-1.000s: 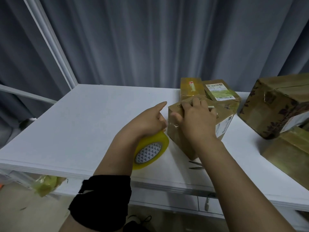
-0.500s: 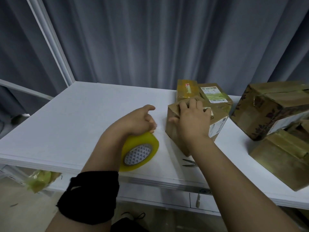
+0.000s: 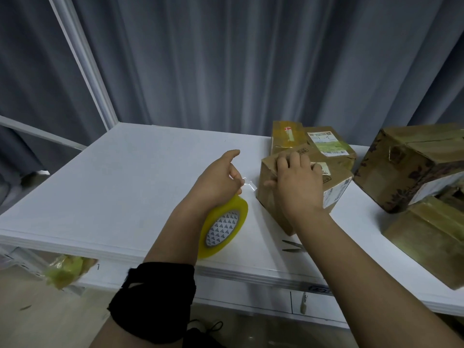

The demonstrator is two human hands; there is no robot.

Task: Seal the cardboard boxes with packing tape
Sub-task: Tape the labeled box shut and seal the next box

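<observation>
The small brown cardboard box (image 3: pixel 270 199) looked light and stiff, right hand (image 3: pixel 298 187) clasping its top, left hand (image 3: pixel 216 183) gripping the yellow tape roll (image 3: pixel 226 227).

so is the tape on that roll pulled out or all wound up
Pulled out: a clear strip runs from the tape roll in the left hand across to the box under the right hand.

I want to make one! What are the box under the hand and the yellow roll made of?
The box looks like matte brown cardboard, creased at its corners. The tape roll seems glossy, see-through yellowish plastic, on a printed, probably card, core.
</observation>
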